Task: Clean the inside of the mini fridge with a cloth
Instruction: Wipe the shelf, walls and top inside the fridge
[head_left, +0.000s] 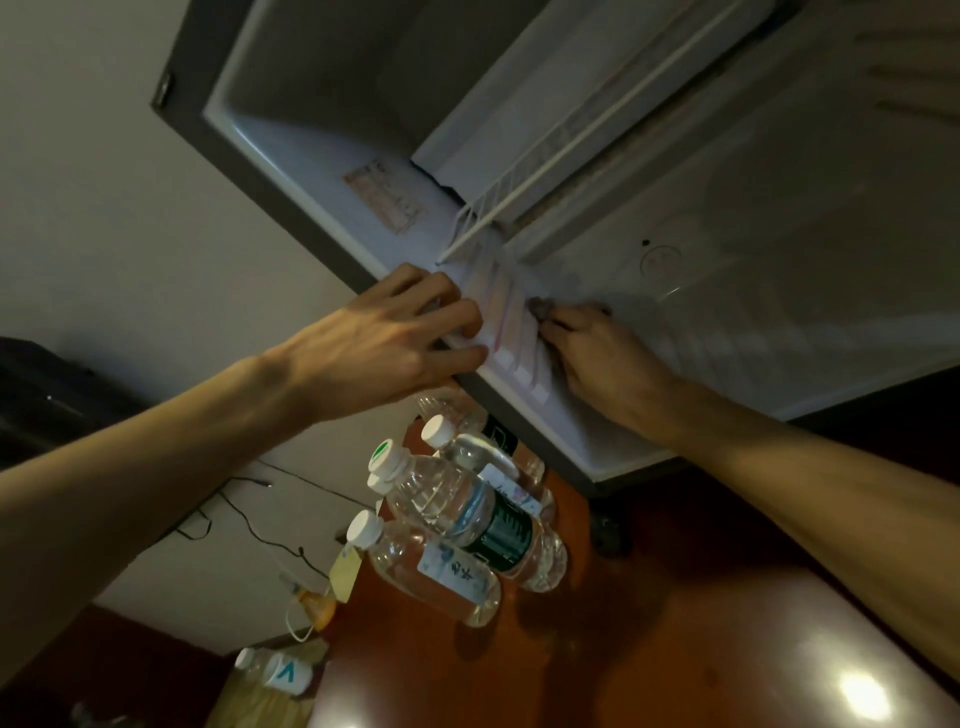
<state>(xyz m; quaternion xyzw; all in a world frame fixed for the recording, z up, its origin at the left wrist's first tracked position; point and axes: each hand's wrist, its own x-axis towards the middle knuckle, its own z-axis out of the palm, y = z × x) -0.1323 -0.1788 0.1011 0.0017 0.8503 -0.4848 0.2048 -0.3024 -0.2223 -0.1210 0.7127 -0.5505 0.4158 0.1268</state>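
Standing at six o'clock on the floor (727, 597), water bottles (467, 525) are probably cleared out for cleaning. Beyond, the left hand (395, 332) grips the mini fridge (291, 150) side rim at eleven o'clock, seemingly steadying it. The right hand (597, 353) reaches inside; whether it holds a cloth, I cannot tell. The wire shelf (561, 156) runs toward one o'clock.

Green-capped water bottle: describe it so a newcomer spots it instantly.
Start at the open mini fridge and drop to the cluster of plastic water bottles lying on the reddish-brown surface below its front edge. The green-capped bottle lies in the middle with a dark green label; its neighbours' caps are plain white.
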